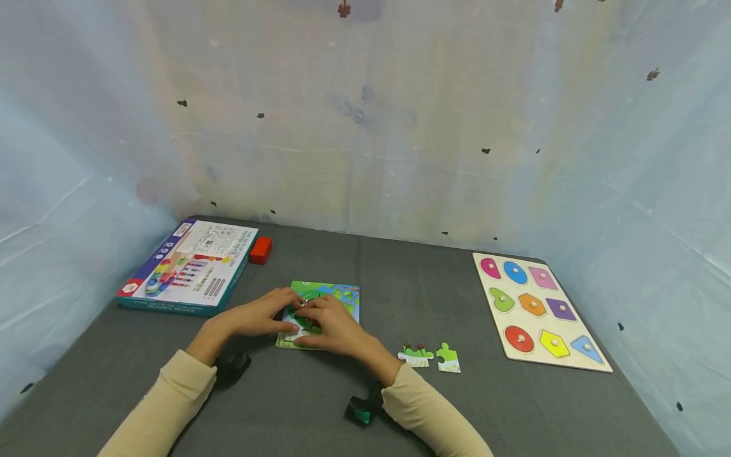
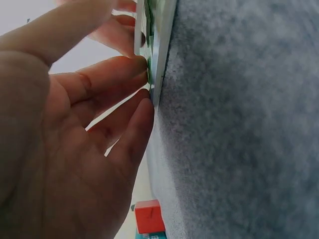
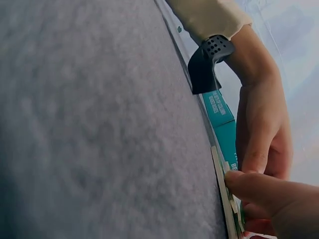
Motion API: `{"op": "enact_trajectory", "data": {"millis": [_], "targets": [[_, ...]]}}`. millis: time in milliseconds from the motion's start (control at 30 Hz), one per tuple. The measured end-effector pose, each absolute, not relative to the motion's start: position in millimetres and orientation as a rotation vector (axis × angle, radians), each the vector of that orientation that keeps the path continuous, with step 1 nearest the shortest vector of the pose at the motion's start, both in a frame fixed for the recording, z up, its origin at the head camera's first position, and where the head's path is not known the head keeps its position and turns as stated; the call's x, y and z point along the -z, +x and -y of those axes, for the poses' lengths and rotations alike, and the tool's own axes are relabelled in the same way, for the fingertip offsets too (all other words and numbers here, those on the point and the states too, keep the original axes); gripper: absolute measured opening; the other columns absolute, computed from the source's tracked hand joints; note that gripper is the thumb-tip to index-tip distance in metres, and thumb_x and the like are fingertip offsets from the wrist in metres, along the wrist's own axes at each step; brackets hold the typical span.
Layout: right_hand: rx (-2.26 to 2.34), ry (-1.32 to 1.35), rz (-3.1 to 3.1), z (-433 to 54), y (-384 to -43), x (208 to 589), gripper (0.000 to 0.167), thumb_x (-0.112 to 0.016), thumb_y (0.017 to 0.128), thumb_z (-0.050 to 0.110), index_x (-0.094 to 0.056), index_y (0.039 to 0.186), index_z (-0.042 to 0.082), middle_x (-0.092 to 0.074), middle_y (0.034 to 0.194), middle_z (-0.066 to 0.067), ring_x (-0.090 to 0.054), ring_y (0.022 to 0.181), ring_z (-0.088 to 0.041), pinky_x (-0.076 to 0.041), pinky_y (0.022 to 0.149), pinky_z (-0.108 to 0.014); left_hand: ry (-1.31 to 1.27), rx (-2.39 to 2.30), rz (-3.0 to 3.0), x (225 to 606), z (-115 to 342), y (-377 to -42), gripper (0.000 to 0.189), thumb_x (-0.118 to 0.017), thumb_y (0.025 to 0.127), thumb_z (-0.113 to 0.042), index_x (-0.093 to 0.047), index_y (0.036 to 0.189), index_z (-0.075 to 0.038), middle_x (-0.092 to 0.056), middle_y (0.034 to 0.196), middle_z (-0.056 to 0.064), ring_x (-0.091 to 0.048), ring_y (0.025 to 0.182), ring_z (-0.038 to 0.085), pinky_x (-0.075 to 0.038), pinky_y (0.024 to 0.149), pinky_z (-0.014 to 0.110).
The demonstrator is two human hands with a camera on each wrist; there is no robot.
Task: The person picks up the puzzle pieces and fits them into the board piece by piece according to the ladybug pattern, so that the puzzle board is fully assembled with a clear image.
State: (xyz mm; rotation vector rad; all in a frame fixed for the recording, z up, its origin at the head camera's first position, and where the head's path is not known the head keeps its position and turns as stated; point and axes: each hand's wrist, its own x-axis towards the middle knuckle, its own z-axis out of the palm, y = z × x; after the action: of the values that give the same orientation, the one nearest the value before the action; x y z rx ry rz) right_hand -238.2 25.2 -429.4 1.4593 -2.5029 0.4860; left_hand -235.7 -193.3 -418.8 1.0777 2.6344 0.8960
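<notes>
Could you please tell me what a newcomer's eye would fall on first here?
Probably the shape board, with its bright pieces, at the head view's right. Next might come the left hand and right hand, close together over the green puzzle near the middle. The colourful box lies at the left, a red block beside it.

Over on the left of the grey table (image 1: 422,285) a box (image 1: 197,260) lies flat, teal-sided, its white top printed with a colourful toy picture and lettering. Just beside its far right corner sits a red block (image 1: 261,250). Across on the right I can see a pale board (image 1: 537,322) lying at a slant, with bright knobbed shapes (image 1: 532,304) in three rows. Pale sheeting (image 1: 400,178) hangs behind and at both sides, dotted with dark specks (image 1: 182,103).
</notes>
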Motion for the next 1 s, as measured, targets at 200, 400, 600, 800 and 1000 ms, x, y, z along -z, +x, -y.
{"op": "enact_trajectory", "data": {"millis": [200, 400, 600, 800, 1000], "targets": [[-0.481, 1.478, 2.480, -21.9, -237.3, 432.9, 0.048, -0.071, 0.080, 0.041, -0.066, 0.117, 0.011, -0.062, 0.117, -0.004, -0.052, 0.101, -0.016, -0.041, 0.086, -0.026, 1.062, -0.871, -2.661, 421.6, 194.1, -235.3, 0.039, -0.066, 0.086, -0.033, -0.052, 0.116, -0.011, -0.050, 0.117, 0.004, -0.044, 0.108, 0.023, -0.037, 0.092, 0.047], [-0.441, 1.502, 2.457, -21.1, -238.2, 435.5, 0.049, -0.069, 0.081, 0.042, -0.065, 0.118, 0.011, -0.061, 0.120, -0.005, -0.052, 0.104, -0.017, -0.039, 0.092, -0.028, 1.022, -0.848, -2.667, 422.9, 194.2, -235.6, 0.042, -0.068, 0.085, -0.030, -0.050, 0.118, -0.013, -0.047, 0.120, 0.002, -0.041, 0.112, 0.023, -0.036, 0.095, 0.048], [-0.451, 1.489, 2.447, -21.2, -237.8, 435.9, 0.048, -0.069, 0.082, 0.042, -0.064, 0.119, 0.010, -0.060, 0.120, -0.005, -0.052, 0.103, -0.017, -0.040, 0.089, -0.028, 1.025, -0.838, -2.674, 422.9, 193.3, -236.2, 0.041, -0.068, 0.085, -0.028, -0.049, 0.117, -0.013, -0.047, 0.120, 0.002, -0.041, 0.113, 0.023, -0.036, 0.095, 0.048], [-0.463, 1.485, 2.471, -22.8, -238.3, 436.4, 0.049, -0.067, 0.083, 0.042, -0.063, 0.121, 0.011, -0.059, 0.122, -0.004, -0.052, 0.106, -0.016, -0.040, 0.092, -0.028, 1.013, -0.848, -2.670, 420.9, 191.0, -235.7, 0.040, -0.069, 0.085, -0.029, -0.050, 0.116, -0.013, -0.047, 0.120, 0.002, -0.041, 0.116, 0.026, -0.034, 0.097, 0.050], [-0.479, 1.531, 2.476, -25.6, -239.2, 435.5, 0.049, -0.067, 0.084, 0.040, -0.062, 0.122, 0.010, -0.057, 0.125, -0.006, -0.050, 0.110, -0.017, -0.039, 0.095, -0.028, 1.015, -0.843, -2.679, 421.5, 190.1, -235.5, 0.040, -0.070, 0.084, -0.029, -0.050, 0.115, -0.013, -0.047, 0.119, 0.001, -0.041, 0.115, 0.025, -0.034, 0.096, 0.050]]}}
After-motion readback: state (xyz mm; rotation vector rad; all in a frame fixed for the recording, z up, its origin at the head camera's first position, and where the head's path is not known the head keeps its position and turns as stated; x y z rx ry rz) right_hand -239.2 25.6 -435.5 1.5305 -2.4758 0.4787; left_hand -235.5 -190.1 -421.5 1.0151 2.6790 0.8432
